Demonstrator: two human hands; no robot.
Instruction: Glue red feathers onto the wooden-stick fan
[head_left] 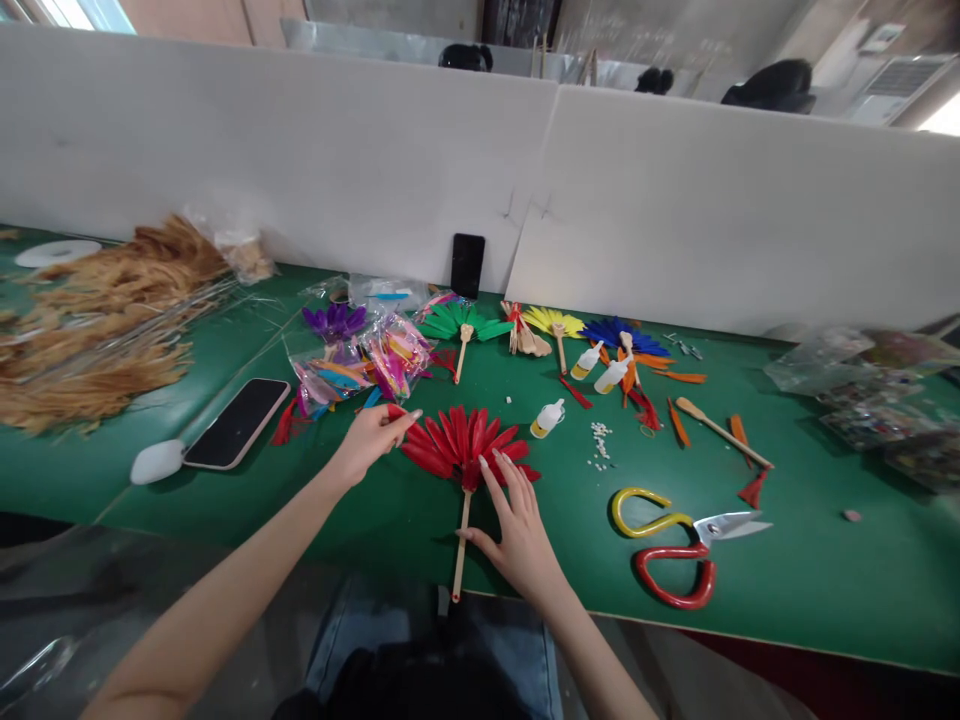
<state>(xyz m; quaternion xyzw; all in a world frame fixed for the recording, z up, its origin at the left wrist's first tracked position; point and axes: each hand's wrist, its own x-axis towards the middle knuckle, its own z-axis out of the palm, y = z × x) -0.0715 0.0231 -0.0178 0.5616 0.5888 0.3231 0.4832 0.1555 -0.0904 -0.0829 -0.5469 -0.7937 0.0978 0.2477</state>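
Fingertips of my left hand point(369, 440) pinch a loose red feather point(396, 414) at the fan's far-left edge; my right hand point(517, 525) lies flat and spread, pressing down where the red feather fan point(466, 445) meets its wooden stick point(460, 545) on the near green table point(825, 570). I judge the feathers light, soft and easily bent, so the stiff stick is the place to grip.

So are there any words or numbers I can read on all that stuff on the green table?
No text can be read anywhere.
Glue bottles: too small and blurred to show any label.
Phone: screen dark, nothing on it.
Second phone leaning on the white divider: dark too.
Clear packets of feathers: no print I can make out.
Scissors: no visible marking.
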